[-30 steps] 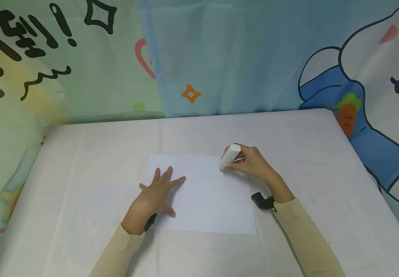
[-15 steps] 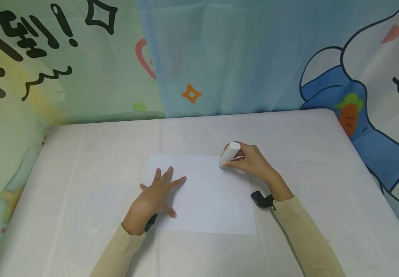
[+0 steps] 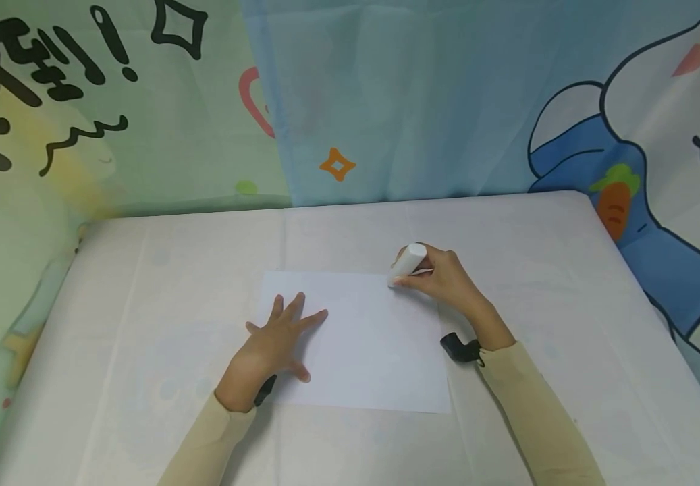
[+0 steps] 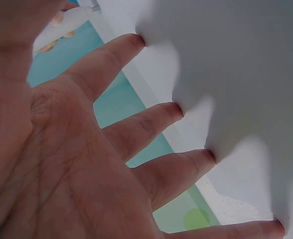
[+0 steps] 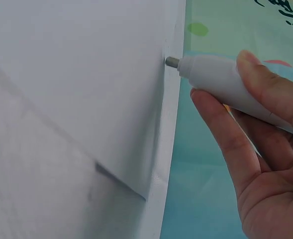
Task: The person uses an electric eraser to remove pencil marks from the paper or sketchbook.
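A sheet of white paper (image 3: pixel 368 364) lies flat on the white-covered table. My left hand (image 3: pixel 272 344) rests on its left part, fingers spread and fingertips pressing down; the left wrist view shows the palm (image 4: pixel 81 164) raised off the sheet. My right hand (image 3: pixel 447 278) pinches a thick white pen-shaped tool (image 3: pixel 409 262) between thumb and fingers, near the sheet's far right corner. Seen from the right wrist, the tool (image 5: pixel 218 82) has a short grey cylindrical tip (image 5: pixel 172 61) at the paper's surface. The tool leans, its blunt end up. No mark shows on the paper.
White cloth (image 3: pixel 161 297) with faint creases covers the table. Behind it hangs a printed backdrop (image 3: pixel 422 101) in green and blue, with a cartoon rabbit on the right. A black wrist device (image 3: pixel 460 348) sits by the right cuff.
My right hand, with the pen-shaped tool, has shifted slightly toward the far edge of the paper and a touch right. My left hand stays in place on the sheet.
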Action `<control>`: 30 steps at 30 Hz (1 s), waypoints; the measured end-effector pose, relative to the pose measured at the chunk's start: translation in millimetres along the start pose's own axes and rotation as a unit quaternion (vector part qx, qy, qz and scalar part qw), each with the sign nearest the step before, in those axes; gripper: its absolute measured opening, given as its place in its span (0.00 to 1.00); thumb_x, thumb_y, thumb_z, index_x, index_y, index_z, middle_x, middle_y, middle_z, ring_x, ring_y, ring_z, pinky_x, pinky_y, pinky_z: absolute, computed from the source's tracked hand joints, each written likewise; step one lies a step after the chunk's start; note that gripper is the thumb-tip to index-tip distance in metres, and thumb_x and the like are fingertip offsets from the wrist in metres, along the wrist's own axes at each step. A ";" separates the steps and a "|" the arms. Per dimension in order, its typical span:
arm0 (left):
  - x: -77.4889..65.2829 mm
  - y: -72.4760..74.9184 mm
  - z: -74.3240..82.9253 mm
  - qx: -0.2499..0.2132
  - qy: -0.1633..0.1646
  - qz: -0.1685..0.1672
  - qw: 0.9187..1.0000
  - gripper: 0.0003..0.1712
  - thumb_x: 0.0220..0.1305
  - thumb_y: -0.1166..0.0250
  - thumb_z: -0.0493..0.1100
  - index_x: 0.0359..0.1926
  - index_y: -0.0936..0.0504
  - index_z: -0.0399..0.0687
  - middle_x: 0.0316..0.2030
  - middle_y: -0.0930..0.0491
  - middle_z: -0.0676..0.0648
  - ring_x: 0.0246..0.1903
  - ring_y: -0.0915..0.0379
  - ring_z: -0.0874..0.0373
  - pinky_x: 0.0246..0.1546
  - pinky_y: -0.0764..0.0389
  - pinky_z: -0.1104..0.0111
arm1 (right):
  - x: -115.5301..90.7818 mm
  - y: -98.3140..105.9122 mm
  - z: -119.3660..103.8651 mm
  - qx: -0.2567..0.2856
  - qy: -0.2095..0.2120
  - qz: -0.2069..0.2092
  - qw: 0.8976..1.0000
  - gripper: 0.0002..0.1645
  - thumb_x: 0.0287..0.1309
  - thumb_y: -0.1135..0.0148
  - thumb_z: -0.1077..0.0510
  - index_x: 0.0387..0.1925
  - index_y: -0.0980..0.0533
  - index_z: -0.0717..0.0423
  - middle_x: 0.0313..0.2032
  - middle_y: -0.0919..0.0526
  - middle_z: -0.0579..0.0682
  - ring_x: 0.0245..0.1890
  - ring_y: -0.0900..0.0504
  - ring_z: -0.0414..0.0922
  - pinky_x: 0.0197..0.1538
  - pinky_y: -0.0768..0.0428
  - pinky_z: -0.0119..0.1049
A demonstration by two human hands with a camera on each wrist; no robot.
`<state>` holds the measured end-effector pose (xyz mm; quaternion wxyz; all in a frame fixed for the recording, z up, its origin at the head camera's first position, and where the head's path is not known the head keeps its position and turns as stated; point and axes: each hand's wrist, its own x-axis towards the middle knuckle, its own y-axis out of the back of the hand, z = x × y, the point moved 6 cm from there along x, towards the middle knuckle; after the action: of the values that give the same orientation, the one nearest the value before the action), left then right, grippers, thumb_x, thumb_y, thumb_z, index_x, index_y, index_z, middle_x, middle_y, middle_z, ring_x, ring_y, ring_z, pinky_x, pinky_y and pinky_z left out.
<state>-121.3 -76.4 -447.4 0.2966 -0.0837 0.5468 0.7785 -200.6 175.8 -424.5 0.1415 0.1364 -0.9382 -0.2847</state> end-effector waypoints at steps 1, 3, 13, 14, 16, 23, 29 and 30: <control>-0.2 0.2 0.1 0.001 0.000 0.000 1.000 0.60 0.36 0.17 0.46 0.73 0.37 0.59 0.76 0.54 0.39 0.74 0.66 0.32 0.52 0.47 0.23 | 0.2 0.3 0.1 0.000 0.000 0.003 1.000 0.22 0.42 0.24 0.71 0.42 0.23 0.70 0.38 0.15 0.66 0.36 0.13 0.59 0.37 0.18 0.30; -0.3 0.5 0.1 0.001 0.000 0.001 1.000 0.60 0.36 0.17 0.46 0.73 0.37 0.59 0.76 0.55 0.39 0.74 0.66 0.32 0.52 0.47 0.23 | 0.7 1.0 0.0 -0.001 0.000 0.005 1.000 0.23 0.42 0.24 0.71 0.42 0.23 0.70 0.38 0.15 0.66 0.36 0.13 0.59 0.37 0.18 0.30; 0.8 -0.1 -1.0 -0.002 0.003 -0.003 1.000 0.60 0.36 0.17 0.46 0.73 0.38 0.60 0.76 0.55 0.40 0.74 0.67 0.33 0.53 0.48 0.23 | 2.4 0.2 -0.1 0.003 -0.002 0.002 1.000 0.22 0.43 0.25 0.71 0.42 0.23 0.72 0.39 0.16 0.68 0.37 0.14 0.61 0.40 0.17 0.49; 0.6 0.1 -0.8 -0.003 0.002 -0.002 1.000 0.60 0.36 0.17 0.46 0.73 0.37 0.60 0.76 0.55 0.39 0.74 0.67 0.33 0.53 0.48 0.23 | 2.4 0.1 -0.3 0.002 -0.003 0.000 1.000 0.22 0.43 0.25 0.71 0.42 0.23 0.72 0.39 0.16 0.68 0.37 0.14 0.61 0.40 0.17 0.50; 0.1 0.8 -0.4 -0.004 0.002 -0.001 1.000 0.60 0.36 0.17 0.46 0.73 0.37 0.59 0.76 0.55 0.39 0.74 0.67 0.33 0.53 0.48 0.22 | 2.2 -0.2 -1.1 0.000 -0.003 -0.005 1.000 0.22 0.43 0.25 0.70 0.43 0.23 0.72 0.39 0.16 0.68 0.37 0.14 0.61 0.40 0.17 0.50; -0.2 1.7 0.5 0.005 0.003 -0.002 1.000 0.61 0.35 0.17 0.47 0.73 0.38 0.59 0.76 0.54 0.39 0.74 0.67 0.33 0.52 0.46 0.23 | 0.9 -1.6 -2.2 0.006 -0.008 -0.024 1.000 0.23 0.44 0.25 0.70 0.44 0.23 0.72 0.40 0.16 0.68 0.38 0.14 0.61 0.40 0.16 0.46; -0.6 1.9 0.0 0.007 0.004 0.000 1.000 0.61 0.34 0.17 0.47 0.73 0.37 0.59 0.76 0.54 0.39 0.74 0.66 0.32 0.52 0.46 0.23 | -1.4 -2.5 -2.9 0.009 -0.008 -0.028 1.000 0.23 0.43 0.25 0.70 0.44 0.23 0.72 0.40 0.16 0.69 0.38 0.14 0.61 0.39 0.16 0.40; -0.8 1.7 -0.2 0.006 0.004 0.000 1.000 0.61 0.35 0.17 0.47 0.73 0.37 0.59 0.76 0.54 0.39 0.74 0.66 0.32 0.52 0.46 0.23 | -1.9 -2.7 -2.9 0.010 -0.010 -0.028 1.000 0.23 0.44 0.25 0.70 0.44 0.23 0.72 0.40 0.16 0.69 0.38 0.14 0.61 0.39 0.16 0.38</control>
<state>-121.6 -77.2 -445.7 0.2944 -0.0852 0.5527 0.7750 -197.3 172.8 -424.0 0.1231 0.1615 -0.9381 -0.2806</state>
